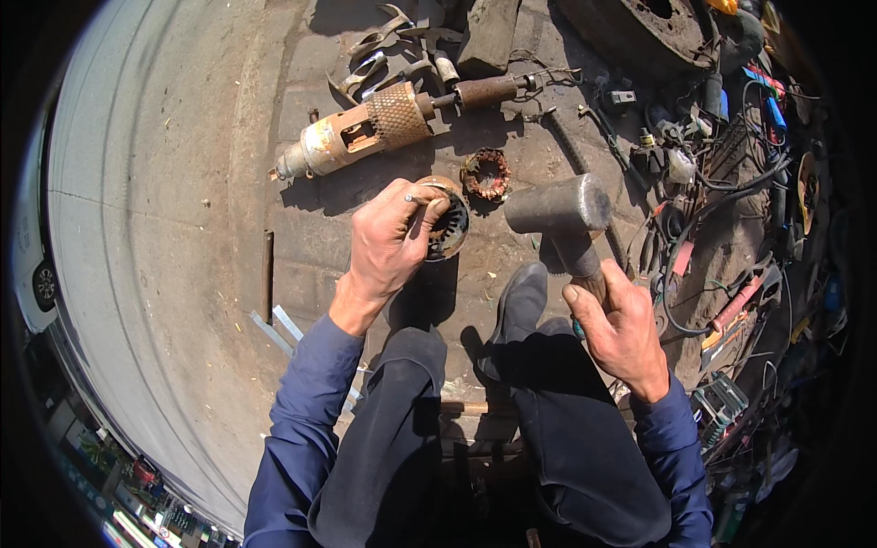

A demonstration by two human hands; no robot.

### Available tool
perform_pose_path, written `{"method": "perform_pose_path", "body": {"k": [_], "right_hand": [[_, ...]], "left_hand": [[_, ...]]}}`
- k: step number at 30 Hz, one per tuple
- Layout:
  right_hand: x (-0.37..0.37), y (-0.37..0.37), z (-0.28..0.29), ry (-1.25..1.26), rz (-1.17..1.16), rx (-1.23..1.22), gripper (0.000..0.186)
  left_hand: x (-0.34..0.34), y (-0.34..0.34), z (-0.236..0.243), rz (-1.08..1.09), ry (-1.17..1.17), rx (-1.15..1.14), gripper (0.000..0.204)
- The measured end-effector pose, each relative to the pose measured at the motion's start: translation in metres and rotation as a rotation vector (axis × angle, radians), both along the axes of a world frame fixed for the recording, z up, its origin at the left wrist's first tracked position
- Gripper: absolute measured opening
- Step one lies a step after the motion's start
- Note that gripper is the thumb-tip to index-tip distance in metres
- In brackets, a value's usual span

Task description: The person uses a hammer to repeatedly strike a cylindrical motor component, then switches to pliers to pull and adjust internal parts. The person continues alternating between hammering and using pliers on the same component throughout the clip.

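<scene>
My left hand [388, 233] is closed around a thin metal rod [417, 199], perhaps a punch, its end showing past the thumb. Just under those fingers stands a round motor stator [448, 239], its slotted inner ring partly hidden by the hand. Whether the rod touches it I cannot tell. My right hand [626, 329] grips the handle of a heavy hammer [559, 205], whose steel head is raised to the right of the stator. Beyond the stator, a ring of coppery windings [485, 173] lies on the paving.
A rusty perforated cylindrical machine part [365, 132] lies at the far left, with curved metal pieces [375, 68] behind it. A large round metal part [649, 32] sits at the back right. Cables and scrap [722, 183] crowd the right side. My shoe [519, 301] stands close to the stator.
</scene>
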State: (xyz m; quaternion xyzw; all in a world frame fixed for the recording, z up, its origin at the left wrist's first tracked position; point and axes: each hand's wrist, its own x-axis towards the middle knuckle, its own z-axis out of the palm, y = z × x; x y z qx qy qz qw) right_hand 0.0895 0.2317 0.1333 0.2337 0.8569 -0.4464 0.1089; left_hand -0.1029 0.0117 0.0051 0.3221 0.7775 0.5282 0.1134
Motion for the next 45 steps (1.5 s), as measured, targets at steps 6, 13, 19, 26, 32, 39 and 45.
{"method": "perform_pose_path", "body": {"k": [6, 13, 19, 26, 32, 39, 45], "right_hand": [[0.001, -0.001, -0.003, -0.006, 0.020, 0.008, 0.019], [-0.016, -0.005, 0.031, 0.171, 0.221, 0.101, 0.025], [-0.039, -0.011, 0.030, 0.455, 0.407, 0.221, 0.029], [-0.036, -0.014, 0.032, 0.283, 0.306, 0.261, 0.023], [-0.040, -0.020, 0.017, 0.281, 0.409, 0.281, 0.027], [-0.016, -0.010, 0.011, 0.082, 0.212, 0.141, 0.024], [-0.014, -0.003, 0.011, 0.067, 0.066, -0.028, 0.020]], "left_hand": [[0.002, 0.002, -0.010, -0.112, 0.125, 0.051, 0.017], [0.006, 0.009, -0.012, -0.190, 0.216, -0.016, 0.032], [0.002, 0.004, -0.006, -0.251, 0.166, -0.001, 0.040], [0.002, 0.005, -0.021, -0.266, 0.207, 0.013, 0.038], [-0.001, 0.002, -0.015, -0.281, 0.196, -0.040, 0.032], [0.001, 0.002, -0.001, -0.226, 0.218, -0.040, 0.031], [-0.008, -0.003, 0.010, -0.066, 0.070, 0.055, 0.008]]}}
